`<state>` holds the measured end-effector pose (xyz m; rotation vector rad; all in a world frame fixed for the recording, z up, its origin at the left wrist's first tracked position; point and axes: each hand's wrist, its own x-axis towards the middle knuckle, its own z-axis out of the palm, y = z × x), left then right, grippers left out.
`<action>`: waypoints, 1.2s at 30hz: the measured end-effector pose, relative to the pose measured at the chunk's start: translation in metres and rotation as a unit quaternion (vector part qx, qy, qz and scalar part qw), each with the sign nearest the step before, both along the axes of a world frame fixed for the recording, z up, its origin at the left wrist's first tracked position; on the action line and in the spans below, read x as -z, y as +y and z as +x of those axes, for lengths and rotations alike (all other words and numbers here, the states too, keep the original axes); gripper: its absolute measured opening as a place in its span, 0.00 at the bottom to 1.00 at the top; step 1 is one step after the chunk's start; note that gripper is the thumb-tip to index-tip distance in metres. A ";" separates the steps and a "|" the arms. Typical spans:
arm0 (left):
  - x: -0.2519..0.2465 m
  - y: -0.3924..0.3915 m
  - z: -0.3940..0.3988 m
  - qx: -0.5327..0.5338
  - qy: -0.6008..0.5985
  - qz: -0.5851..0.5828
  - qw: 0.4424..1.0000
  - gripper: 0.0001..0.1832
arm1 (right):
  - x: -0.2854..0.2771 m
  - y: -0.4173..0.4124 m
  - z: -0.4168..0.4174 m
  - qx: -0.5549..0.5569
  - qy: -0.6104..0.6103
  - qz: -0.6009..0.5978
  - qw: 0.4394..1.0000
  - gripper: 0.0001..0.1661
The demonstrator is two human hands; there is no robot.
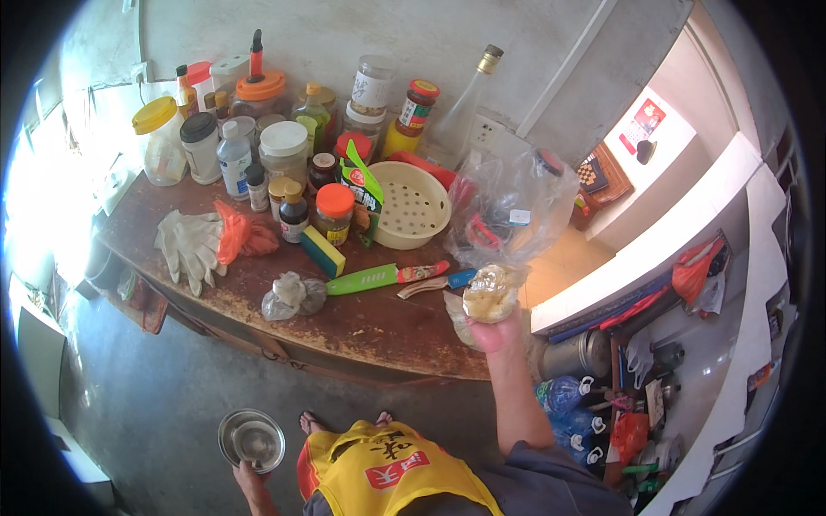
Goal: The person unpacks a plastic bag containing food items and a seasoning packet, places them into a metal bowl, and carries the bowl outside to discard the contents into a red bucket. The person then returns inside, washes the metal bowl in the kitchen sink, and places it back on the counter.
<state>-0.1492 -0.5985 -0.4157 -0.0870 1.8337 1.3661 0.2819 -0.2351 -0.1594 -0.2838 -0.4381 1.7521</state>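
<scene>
My left hand [248, 480] grips the near rim of a round stainless steel bowl [251, 441], held over the floor in front of the wooden cabinet. On the right, my right hand [495, 330] holds up a clear plastic bag [492, 293] with pale, brownish contents, above the right end of the worn brown cabinet top [387, 332]. Another plastic bag [459, 317] lies just behind that hand. Near it on the top are a green-sheathed knife [364, 279], a blue-and-tan knife-like tool [439, 282] and a knotted plastic bag [293, 295].
Jars and bottles crowd the back of the cabinet top, beside a cream plastic colander [410, 206] and a large clear bag [516, 206]. A sponge [322, 251] and pale gloves [190, 245] lie nearer. Large water bottles [568, 413] stand at right.
</scene>
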 end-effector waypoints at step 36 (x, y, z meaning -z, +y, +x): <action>-0.131 0.057 0.006 0.056 0.013 0.056 0.997 0.21 | -0.018 0.008 -0.025 0.078 -0.133 -0.101 0.983 0.16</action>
